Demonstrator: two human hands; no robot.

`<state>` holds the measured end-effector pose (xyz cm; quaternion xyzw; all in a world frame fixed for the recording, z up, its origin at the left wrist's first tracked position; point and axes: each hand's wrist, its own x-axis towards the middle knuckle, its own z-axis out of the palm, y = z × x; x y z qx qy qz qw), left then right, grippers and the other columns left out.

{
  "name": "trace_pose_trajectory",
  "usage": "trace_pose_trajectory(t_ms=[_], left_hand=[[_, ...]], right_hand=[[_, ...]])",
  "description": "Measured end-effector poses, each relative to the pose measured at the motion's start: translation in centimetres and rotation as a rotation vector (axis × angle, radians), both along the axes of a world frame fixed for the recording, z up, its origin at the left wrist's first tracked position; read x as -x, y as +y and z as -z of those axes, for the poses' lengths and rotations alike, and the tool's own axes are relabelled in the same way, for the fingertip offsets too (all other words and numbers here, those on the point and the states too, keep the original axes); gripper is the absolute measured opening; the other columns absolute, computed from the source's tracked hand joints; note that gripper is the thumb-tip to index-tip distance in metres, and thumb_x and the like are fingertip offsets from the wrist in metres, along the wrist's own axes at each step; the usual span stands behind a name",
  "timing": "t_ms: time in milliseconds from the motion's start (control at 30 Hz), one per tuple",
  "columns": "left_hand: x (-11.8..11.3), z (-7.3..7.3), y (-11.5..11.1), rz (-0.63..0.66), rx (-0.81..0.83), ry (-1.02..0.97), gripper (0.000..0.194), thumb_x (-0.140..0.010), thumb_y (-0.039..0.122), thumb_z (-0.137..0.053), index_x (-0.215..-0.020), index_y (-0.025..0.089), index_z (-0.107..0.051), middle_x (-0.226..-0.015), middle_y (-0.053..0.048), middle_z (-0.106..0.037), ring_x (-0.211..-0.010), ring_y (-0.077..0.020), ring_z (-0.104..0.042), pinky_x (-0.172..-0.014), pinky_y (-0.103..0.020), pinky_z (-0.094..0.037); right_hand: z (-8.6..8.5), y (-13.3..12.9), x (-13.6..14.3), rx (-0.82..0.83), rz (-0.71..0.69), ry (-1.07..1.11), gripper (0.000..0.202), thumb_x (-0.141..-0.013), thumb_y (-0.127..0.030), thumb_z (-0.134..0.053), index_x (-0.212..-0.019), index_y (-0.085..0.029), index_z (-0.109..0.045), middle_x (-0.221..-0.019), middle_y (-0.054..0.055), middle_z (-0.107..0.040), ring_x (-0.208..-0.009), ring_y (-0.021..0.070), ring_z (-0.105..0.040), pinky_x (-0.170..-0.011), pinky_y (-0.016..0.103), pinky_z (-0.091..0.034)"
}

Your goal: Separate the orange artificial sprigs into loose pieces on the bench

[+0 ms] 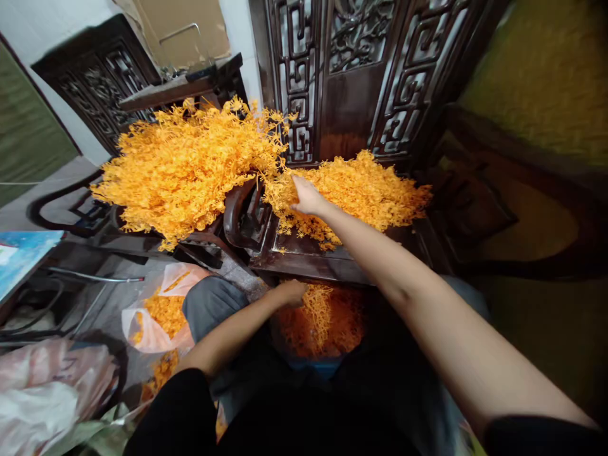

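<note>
My left hand (pixel 292 293) is closed round the end of a bunch of pale yellow plastic flower sprigs (pixel 317 316). The bunch hangs down over a blue tub (pixel 320 366) between my knees, where an orange mass lies in shadow. Further forward, my right hand (pixel 308 195) reaches to the left edge of a heap of orange-yellow sprigs (pixel 365 190) on a dark wooden seat (pixel 313 261). Its index finger and thumb look apart, among the sprigs. A larger heap of the same sprigs (pixel 185 168) lies to the left, beyond the curved armrest (pixel 240 212).
Carved dark wooden panels (pixel 351 95) stand behind the seat. On the floor at left is a pinkish plastic bag (pixel 164 332) with orange pieces in and around it. More crumpled bags (pixel 47 386) lie lower left, below a blue board (pixel 31 256). Cardboard (pixel 183 31) leans at the back.
</note>
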<state>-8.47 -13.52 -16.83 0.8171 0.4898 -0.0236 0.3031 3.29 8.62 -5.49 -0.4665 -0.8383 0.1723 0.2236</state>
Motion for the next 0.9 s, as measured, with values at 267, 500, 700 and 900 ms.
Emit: trace_pose_trajectory(t_ms=[267,500,700,900], left_hand=[[3.0,-9.4,2.4,-0.362,-0.048,-0.394,0.031,-0.093,0.026,-0.058,-0.119,0.014,-0.070,-0.099,-0.007,-0.079,-0.084,-0.0156,-0.074,-0.082,-0.026,-0.057],[0.8,-12.8,10.1,-0.845,0.159,-1.075,0.082,-0.075,0.043,-0.088,-0.144,0.016,-0.051,-0.159,-0.023,-0.048,-0.143,-0.0351,-0.052,-0.115,-0.047,-0.045],[-1.6,-13.8,14.4,-0.868,0.344,-1.682,0.029,-0.096,0.044,-0.064,-0.116,0.024,-0.062,-0.134,-0.009,-0.068,-0.120,-0.0196,-0.066,-0.094,-0.032,-0.054],[-1.4,-13.3,15.7,-1.009,0.330,-1.909,0.019,-0.096,0.025,-0.060,-0.078,0.019,-0.053,-0.070,0.004,-0.056,-0.061,-0.0080,-0.052,-0.062,-0.020,-0.041]], right_hand=[[-6.3,3.1,-1.7,-0.087,0.067,-0.048,0.028,-0.092,-0.017,-0.062,-0.114,-0.009,-0.078,-0.121,0.019,-0.069,-0.109,0.0299,-0.066,-0.104,0.041,-0.050],[-14.1,0.3,-4.6,0.113,0.163,0.402,0.015,-0.095,-0.017,-0.063,-0.105,-0.014,-0.073,-0.079,0.009,-0.071,-0.067,0.0166,-0.065,-0.067,0.031,-0.054],[-13.2,-4.8,-5.7,0.424,0.074,0.598,0.013,-0.086,-0.026,-0.077,-0.090,-0.016,-0.070,-0.068,0.004,-0.066,-0.057,0.0133,-0.059,-0.054,0.027,-0.050],[-10.7,-8.5,-7.2,0.624,0.040,0.563,0.047,-0.070,-0.055,-0.090,-0.080,-0.018,-0.062,-0.053,-0.005,-0.048,-0.046,0.0071,-0.038,-0.044,0.021,-0.026]])
